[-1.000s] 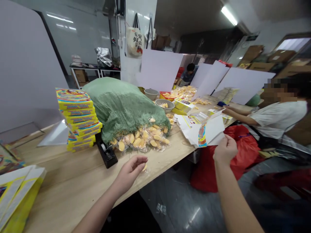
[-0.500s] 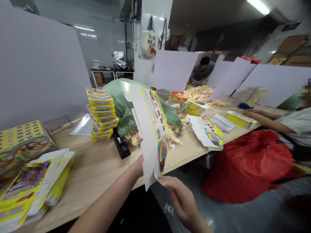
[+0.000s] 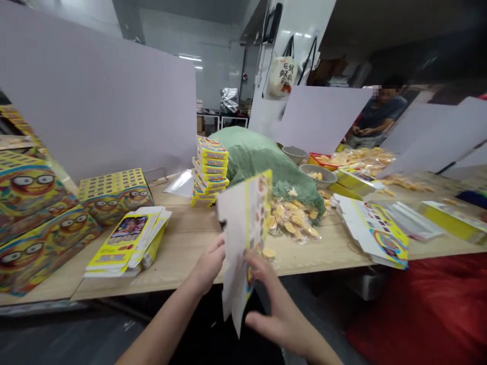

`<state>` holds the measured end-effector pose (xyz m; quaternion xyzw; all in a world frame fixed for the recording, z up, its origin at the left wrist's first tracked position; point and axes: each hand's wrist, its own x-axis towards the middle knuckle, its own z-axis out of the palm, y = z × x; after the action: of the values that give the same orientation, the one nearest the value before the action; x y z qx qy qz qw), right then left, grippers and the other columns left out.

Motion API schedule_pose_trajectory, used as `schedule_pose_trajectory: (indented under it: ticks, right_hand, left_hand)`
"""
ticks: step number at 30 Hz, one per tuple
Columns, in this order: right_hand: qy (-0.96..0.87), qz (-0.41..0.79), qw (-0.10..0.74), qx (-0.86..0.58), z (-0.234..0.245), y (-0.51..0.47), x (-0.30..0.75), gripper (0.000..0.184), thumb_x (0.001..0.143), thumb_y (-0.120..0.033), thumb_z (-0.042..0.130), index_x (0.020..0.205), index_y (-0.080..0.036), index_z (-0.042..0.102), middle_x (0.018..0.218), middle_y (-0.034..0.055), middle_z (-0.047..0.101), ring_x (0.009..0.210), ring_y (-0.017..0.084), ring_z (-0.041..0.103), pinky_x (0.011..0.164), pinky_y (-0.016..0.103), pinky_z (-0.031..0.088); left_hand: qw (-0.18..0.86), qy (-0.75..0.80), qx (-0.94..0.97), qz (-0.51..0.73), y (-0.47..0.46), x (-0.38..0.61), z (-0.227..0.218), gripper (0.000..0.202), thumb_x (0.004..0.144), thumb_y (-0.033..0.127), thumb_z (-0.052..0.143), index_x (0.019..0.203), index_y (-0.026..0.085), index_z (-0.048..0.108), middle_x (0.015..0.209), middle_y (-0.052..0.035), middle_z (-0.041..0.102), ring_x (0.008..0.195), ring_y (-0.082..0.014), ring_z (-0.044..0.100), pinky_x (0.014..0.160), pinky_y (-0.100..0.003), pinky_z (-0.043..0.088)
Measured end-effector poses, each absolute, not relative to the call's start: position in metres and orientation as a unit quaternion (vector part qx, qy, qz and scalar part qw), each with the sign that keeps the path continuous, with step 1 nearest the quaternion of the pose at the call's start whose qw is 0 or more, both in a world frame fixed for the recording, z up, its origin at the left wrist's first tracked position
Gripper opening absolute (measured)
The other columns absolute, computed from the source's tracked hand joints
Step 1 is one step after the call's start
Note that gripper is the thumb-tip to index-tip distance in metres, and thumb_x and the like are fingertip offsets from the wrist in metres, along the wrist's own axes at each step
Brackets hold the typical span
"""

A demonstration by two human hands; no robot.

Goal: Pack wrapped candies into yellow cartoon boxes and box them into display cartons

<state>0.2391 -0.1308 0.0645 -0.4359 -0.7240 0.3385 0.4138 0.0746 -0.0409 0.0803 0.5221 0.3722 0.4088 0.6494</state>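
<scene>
Edge of an unfolded white-and-yellow carton blank (image 3: pixel 238 238) pinched in the left hand (image 3: pixel 207 266), the sheet upright over the wooden table (image 3: pixel 182 258). Fingers of the right hand (image 3: pixel 276 304) spread at its lower part, any hold there impossible to tell. Just beyond, golden snack pieces in a clear bag (image 3: pixel 292 220), a green sack (image 3: pixel 262 157), a stack of yellow boxes (image 3: pixel 209 172), another flat blank (image 3: pixel 373 233).

Carton blank (image 3: pixel 243 228) print blurred, partly behind right hand (image 3: pixel 281 309).
</scene>
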Motion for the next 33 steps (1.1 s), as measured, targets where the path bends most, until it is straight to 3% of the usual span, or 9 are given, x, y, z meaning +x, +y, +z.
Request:
schedule_pose_trajectory:
  ticks: [3,7,9,13,17,19,24,29,33]
  right_hand:
    - [-0.640,0.316,0.496,-0.494,0.064,-0.118,0.228,0.086,0.081,-0.046,0.065,0.151,-0.027,0.018,0.156,0.0135,0.023,0.139,0.031,0.034,0.103,0.047,0.044]
    - [-0.550,0.311,0.569,-0.527,0.075,-0.103,0.219,0.059,0.088,-0.047,0.054,0.140,-0.021,0.043,0.140,0.0127,0.050,0.130,0.028,0.047,0.106,0.044,0.042]
    - [-0.486,0.355,0.608,-0.518,0.083,-0.100,0.220,0.048,0.091,-0.047,0.049,0.131,-0.022,0.054,0.128,0.0095,0.061,0.120,0.027,0.056,0.100,0.041,0.047]
    - [-0.418,0.411,0.633,-0.506,0.093,-0.099,0.225,0.038,0.088,-0.045,0.055,0.118,-0.023,0.062,0.113,0.0063,0.070,0.102,0.025,0.066,0.085,0.037,0.054]
    - [-0.446,0.494,0.581,-0.468,0.091,-0.093,0.225,0.032,0.080,-0.037,0.064,0.109,-0.023,0.063,0.110,0.0047,0.070,0.101,0.024,0.065,0.085,0.036,0.053]
    - [-0.423,0.528,0.571,-0.464,0.090,-0.089,0.226,0.033,0.074,-0.032,0.067,0.106,-0.022,0.064,0.106,0.0042,0.071,0.098,0.024,0.066,0.083,0.036,0.053]
    - [-0.310,0.565,0.598,-0.477,0.086,-0.081,0.231,0.040,0.064,-0.026,0.068,0.104,-0.022,0.063,0.106,0.0040,0.073,0.095,0.024,0.067,0.075,0.033,0.055]
    - [-0.269,0.585,0.546,-0.536,0.078,-0.076,0.235,0.044,0.065,-0.029,0.067,0.108,-0.022,0.064,0.093,0.0026,0.075,0.065,0.019,0.067,0.051,0.026,0.050]
    - [-0.272,0.578,0.550,-0.538,0.070,-0.070,0.236,0.043,0.064,-0.030,0.068,0.106,-0.022,0.065,0.092,0.0015,0.074,0.066,0.018,0.066,0.050,0.025,0.049]
  left_hand:
    - [0.627,0.339,0.574,0.402,-0.053,0.092,0.077,0.039,0.084,0.036,0.056,0.120,0.023,0.062,0.120,-0.0078,0.061,0.114,-0.0263,0.055,0.099,-0.040,0.044]
    - [0.499,0.326,0.681,0.425,-0.068,0.096,0.076,0.044,0.082,0.039,0.063,0.123,0.026,0.056,0.140,-0.0106,0.043,0.135,-0.0279,0.036,0.112,-0.043,0.030]
    - [0.456,0.330,0.701,0.439,-0.068,0.093,0.077,0.053,0.077,0.039,0.070,0.125,0.027,0.052,0.144,-0.0098,0.038,0.139,-0.0280,0.030,0.115,-0.043,0.025]
    - [0.460,0.447,0.583,0.499,-0.056,0.090,0.080,0.065,0.065,0.043,0.080,0.119,0.022,0.050,0.120,-0.0098,0.052,0.116,-0.0261,0.051,0.099,-0.038,0.041]
    - [0.617,0.422,0.523,0.410,-0.045,0.090,0.084,0.058,0.064,0.049,0.078,0.105,0.018,0.051,0.084,-0.0006,0.053,0.078,-0.0161,0.056,0.072,-0.029,0.046]
    - [0.620,0.423,0.530,0.395,-0.044,0.088,0.081,0.058,0.064,0.048,0.078,0.105,0.017,0.051,0.086,-0.0012,0.054,0.079,-0.0152,0.055,0.072,-0.028,0.045]
    - [0.489,0.544,0.491,0.474,-0.047,0.077,0.054,0.069,0.060,0.044,0.083,0.112,0.018,0.047,0.116,-0.0099,0.049,0.102,-0.0193,0.052,0.088,-0.031,0.044]
    - [0.645,0.500,0.419,0.397,-0.054,0.071,0.039,0.071,0.058,0.044,0.085,0.110,0.018,0.045,0.092,-0.0026,0.054,0.080,-0.0141,0.057,0.074,-0.028,0.047]
    - [0.656,0.525,0.353,0.413,-0.063,0.068,0.035,0.072,0.059,0.045,0.084,0.114,0.018,0.046,0.101,-0.0058,0.056,0.082,-0.0147,0.059,0.072,-0.027,0.047]
